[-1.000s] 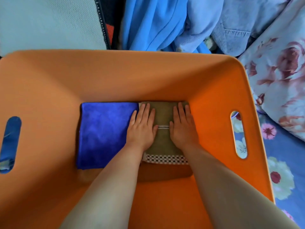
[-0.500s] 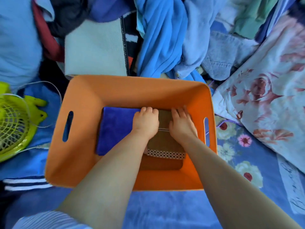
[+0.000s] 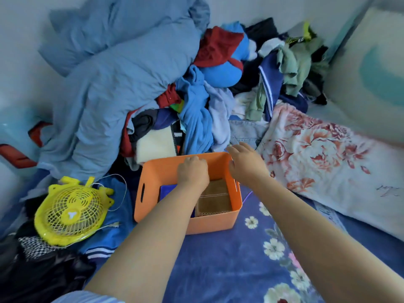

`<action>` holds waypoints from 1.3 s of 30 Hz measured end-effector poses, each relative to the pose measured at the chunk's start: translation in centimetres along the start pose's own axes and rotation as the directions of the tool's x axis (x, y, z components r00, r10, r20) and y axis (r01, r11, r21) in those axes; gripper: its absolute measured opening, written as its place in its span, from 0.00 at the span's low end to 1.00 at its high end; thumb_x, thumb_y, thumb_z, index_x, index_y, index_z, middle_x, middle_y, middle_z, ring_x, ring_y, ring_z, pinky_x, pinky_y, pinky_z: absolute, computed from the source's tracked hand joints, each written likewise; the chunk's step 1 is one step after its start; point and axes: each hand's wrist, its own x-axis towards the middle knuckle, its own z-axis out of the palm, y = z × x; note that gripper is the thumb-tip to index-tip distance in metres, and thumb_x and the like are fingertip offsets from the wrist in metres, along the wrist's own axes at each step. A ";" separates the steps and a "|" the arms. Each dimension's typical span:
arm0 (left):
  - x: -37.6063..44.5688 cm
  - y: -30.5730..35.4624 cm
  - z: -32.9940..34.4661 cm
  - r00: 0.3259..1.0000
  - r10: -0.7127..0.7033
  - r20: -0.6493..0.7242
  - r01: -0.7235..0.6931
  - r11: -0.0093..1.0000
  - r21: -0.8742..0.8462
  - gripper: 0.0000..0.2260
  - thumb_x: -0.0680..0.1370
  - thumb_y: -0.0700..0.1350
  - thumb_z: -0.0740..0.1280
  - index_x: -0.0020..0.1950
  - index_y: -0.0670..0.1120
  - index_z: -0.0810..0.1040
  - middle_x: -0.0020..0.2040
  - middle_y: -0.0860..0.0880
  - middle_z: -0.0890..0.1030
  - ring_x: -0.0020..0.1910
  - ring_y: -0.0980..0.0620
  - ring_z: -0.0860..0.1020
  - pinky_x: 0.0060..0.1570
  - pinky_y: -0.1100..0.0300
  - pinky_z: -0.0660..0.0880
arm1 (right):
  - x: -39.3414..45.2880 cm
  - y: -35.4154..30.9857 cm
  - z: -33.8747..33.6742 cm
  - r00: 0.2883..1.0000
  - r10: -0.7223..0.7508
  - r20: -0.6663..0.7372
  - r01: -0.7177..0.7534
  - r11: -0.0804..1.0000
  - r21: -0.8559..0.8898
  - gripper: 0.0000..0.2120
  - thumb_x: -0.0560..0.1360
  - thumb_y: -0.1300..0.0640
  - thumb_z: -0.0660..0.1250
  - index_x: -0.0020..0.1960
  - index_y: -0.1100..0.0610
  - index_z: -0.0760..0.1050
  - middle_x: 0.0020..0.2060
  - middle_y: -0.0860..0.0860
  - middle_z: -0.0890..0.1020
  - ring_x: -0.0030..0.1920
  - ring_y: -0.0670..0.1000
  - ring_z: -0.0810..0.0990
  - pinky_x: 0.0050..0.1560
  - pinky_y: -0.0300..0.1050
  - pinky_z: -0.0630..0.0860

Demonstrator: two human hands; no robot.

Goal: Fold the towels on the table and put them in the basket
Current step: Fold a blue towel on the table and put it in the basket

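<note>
The orange basket (image 3: 162,171) stands on the blue floral bedsheet in the middle of the head view. Inside it, a folded brown towel (image 3: 215,197) with a checked edge lies flat on the right. A folded blue towel (image 3: 167,190) lies on the left, mostly hidden by my left forearm. My left hand (image 3: 192,173) hovers above the basket's middle with its fingers loosely curled, holding nothing. My right hand (image 3: 244,162) is raised over the basket's far right corner, fingers relaxed and empty.
A yellow fan (image 3: 70,211) with a cord lies to the left of the basket. A heap of clothes (image 3: 196,110) and a blue duvet (image 3: 113,84) rise behind it. A pink floral blanket (image 3: 317,154) lies to the right, the bedsheet (image 3: 229,259) in front.
Both hands have lifted off the brown towel and risen out of the basket. The camera has pulled back and up, so the basket looks smaller.
</note>
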 end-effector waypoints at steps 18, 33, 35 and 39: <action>-34.0 24.6 -10.2 0.686 0.707 -0.170 -0.706 0.704 0.077 0.16 0.79 0.41 0.56 0.66 0.43 0.70 0.67 0.41 0.67 0.68 0.41 0.65 0.64 0.50 0.66 | -48.3 1.4 -17.8 0.636 0.644 -0.426 -0.735 0.673 -0.079 0.17 0.74 0.63 0.57 0.63 0.62 0.70 0.62 0.59 0.73 0.64 0.59 0.68 0.61 0.48 0.67; -71.5 48.8 -8.1 0.034 0.993 -0.114 -0.990 0.049 0.131 0.15 0.78 0.40 0.57 0.63 0.43 0.73 0.62 0.41 0.71 0.64 0.42 0.68 0.59 0.51 0.69 | -93.7 2.5 -20.2 0.002 0.886 -0.464 -0.990 0.069 0.127 0.20 0.76 0.60 0.57 0.68 0.59 0.66 0.65 0.58 0.72 0.67 0.57 0.68 0.66 0.52 0.67; -76.1 51.8 -7.5 -0.011 0.995 -0.100 -0.994 0.000 0.110 0.14 0.77 0.41 0.58 0.62 0.44 0.74 0.62 0.42 0.71 0.64 0.43 0.68 0.58 0.52 0.69 | -99.0 3.0 -20.6 -0.046 0.892 -0.449 -0.986 0.030 0.162 0.20 0.76 0.60 0.57 0.68 0.59 0.66 0.66 0.58 0.71 0.67 0.57 0.67 0.66 0.53 0.67; -85.8 58.1 -6.4 -0.094 0.993 -0.076 -0.993 -0.089 0.074 0.14 0.76 0.38 0.60 0.61 0.43 0.75 0.62 0.42 0.72 0.63 0.43 0.69 0.55 0.52 0.70 | -110.3 4.4 -22.0 -0.140 0.886 -0.442 -0.976 -0.047 0.214 0.20 0.76 0.60 0.56 0.68 0.60 0.66 0.64 0.58 0.73 0.66 0.58 0.68 0.64 0.53 0.69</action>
